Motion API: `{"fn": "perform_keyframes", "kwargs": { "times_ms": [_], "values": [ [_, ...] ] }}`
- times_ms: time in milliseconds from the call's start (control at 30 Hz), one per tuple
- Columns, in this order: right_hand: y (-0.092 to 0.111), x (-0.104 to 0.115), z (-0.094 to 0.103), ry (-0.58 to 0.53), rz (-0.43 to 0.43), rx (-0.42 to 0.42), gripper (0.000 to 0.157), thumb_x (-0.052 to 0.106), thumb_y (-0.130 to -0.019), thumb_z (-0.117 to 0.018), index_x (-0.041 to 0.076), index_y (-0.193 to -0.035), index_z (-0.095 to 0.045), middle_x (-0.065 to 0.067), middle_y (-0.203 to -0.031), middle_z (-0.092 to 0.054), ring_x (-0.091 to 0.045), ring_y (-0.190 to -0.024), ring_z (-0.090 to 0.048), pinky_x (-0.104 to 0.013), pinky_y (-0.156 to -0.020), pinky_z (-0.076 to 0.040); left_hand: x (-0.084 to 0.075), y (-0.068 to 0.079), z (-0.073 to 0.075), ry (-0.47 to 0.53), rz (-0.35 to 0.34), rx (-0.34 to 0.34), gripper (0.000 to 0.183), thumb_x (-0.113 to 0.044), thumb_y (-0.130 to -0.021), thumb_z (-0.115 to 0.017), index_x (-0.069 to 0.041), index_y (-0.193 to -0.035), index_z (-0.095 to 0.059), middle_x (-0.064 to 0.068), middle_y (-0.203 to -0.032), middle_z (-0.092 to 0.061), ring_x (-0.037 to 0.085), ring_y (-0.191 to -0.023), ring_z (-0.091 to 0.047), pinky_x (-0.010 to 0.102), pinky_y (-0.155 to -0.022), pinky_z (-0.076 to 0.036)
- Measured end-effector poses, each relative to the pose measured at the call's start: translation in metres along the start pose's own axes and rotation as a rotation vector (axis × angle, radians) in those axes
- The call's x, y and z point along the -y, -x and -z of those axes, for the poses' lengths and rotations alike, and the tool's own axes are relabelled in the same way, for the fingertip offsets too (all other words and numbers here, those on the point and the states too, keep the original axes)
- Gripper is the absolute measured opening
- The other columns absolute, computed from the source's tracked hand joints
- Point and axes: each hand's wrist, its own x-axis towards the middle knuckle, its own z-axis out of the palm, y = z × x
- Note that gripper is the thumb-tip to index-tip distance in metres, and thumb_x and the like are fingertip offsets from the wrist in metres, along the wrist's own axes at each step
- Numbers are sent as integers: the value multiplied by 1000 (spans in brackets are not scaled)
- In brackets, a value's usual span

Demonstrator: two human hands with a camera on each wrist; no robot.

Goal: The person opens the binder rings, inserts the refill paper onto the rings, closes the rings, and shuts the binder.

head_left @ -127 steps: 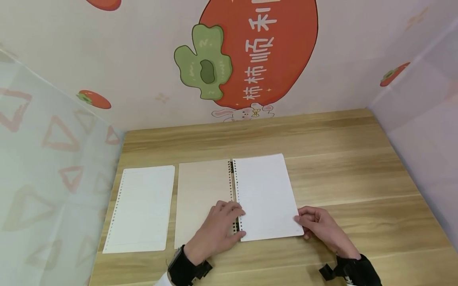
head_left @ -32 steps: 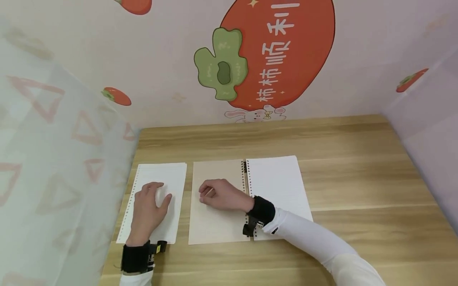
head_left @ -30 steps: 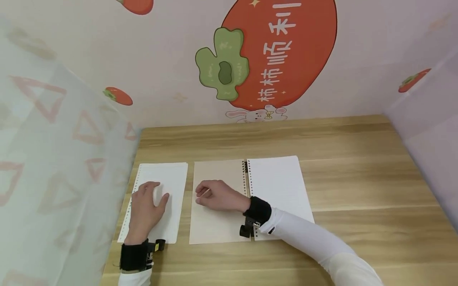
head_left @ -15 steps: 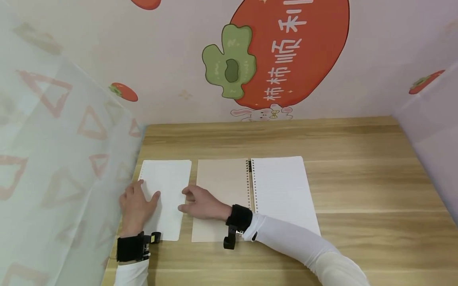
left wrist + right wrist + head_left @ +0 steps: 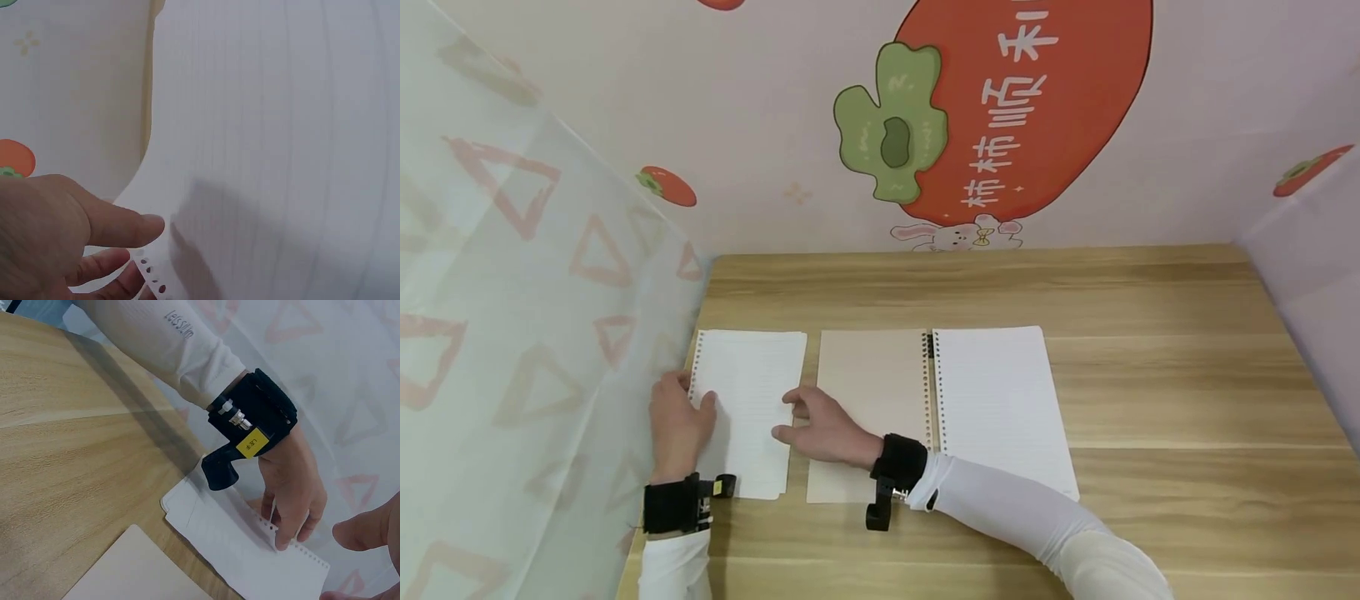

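A stack of white lined loose-leaf sheets (image 5: 748, 400), with punched holes along its left side, lies at the left of the table. My left hand (image 5: 679, 421) grips that holed edge, thumb above and fingers beneath. In the left wrist view the top sheet (image 5: 269, 125) curves up toward the left hand (image 5: 56, 237). My right hand (image 5: 827, 425) hovers by the stack's right edge, thumb and fingers apart and holding nothing. Beneath my right forearm is an open notebook, with a beige cover (image 5: 872, 358) on the left and white pages (image 5: 992, 383) on the right.
All the paper lies on a wooden table (image 5: 1150, 375). A pale wall with triangle prints (image 5: 550, 333) rises close to my left hand. The back wall (image 5: 760, 125) bears persimmon pictures. Both wrists wear black camera bands (image 5: 673, 507).
My left hand has moved left from the sheets' middle to their holed edge and taken hold. My right hand has moved from the notebook's right page across the beige cover to the stack's right edge.
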Motion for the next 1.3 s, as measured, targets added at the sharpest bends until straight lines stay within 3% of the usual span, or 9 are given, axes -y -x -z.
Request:
{"fn": "perform_keyframes", "kwargs": {
  "times_ms": [233,500,733,800,933,1033,1167,1300],
  "values": [
    [0,0,3,4,16,-1,57,30,-104,-68,4,-152,-51,-17,-154,-50,-30,-140,-55,-34,-106,-51,12,-17,11,97,77,97,44,-8,-110,-42,7,-151,-41,35,-141,-54,47,-123,-56,55,-94,-47],
    [-4,-3,4,2,12,-33,60,28,-103,-70,2,-151,-48,-11,-137,-55,-23,-128,-58,-30,-99,-52,24,-32,19,202,183,179,50,-15,-111,-45,2,-158,-38,30,-151,-52,41,-128,-52,47,-96,-44],
    [-14,-7,3,-47,42,-50,62,24,-103,-70,-1,-153,-44,-8,-133,-59,-18,-120,-61,-29,-99,-52,20,-32,22,294,270,211,54,-19,-113,-46,-3,-163,-34,26,-158,-48,39,-137,-50,49,-104,-46],
    [-17,-8,3,-48,63,-58,52,23,-103,-69,-3,-145,-51,-7,-122,-65,-15,-109,-64,-27,-94,-52,18,-30,22,308,272,212,55,-19,-113,-46,-2,-164,-34,26,-158,-47,40,-140,-48,53,-110,-46],
    [-22,-11,2,-49,89,-55,23,23,-106,-67,0,-104,-64,-17,-86,-72,-25,-85,-76,-21,-74,-49,16,-27,22,317,267,222,56,-20,-113,-46,-2,-164,-33,27,-159,-46,40,-144,-46,56,-115,-43],
    [-22,-11,3,-80,97,-44,28,17,-106,-66,6,-82,-57,-24,-74,-72,-35,-75,-78,-21,-63,-50,16,-25,20,309,256,232,55,-21,-113,-46,-3,-164,-35,26,-159,-48,39,-142,-48,51,-110,-45],
    [-17,-12,11,-82,101,-47,32,12,-105,-66,8,-75,-56,-20,-70,-73,-33,-69,-78,-21,-59,-51,14,-21,20,295,222,256,54,-25,-114,-46,-5,-163,-37,24,-158,-49,38,-142,-49,45,-105,-45],
    [-9,-16,22,-81,109,-58,32,10,-105,-66,7,-75,-56,-13,-67,-73,-31,-67,-78,-22,-58,-53,7,-14,20,308,184,283,54,-30,-114,-48,-6,-161,-39,24,-157,-49,39,-144,-46,51,-111,-41]
  ]
}}
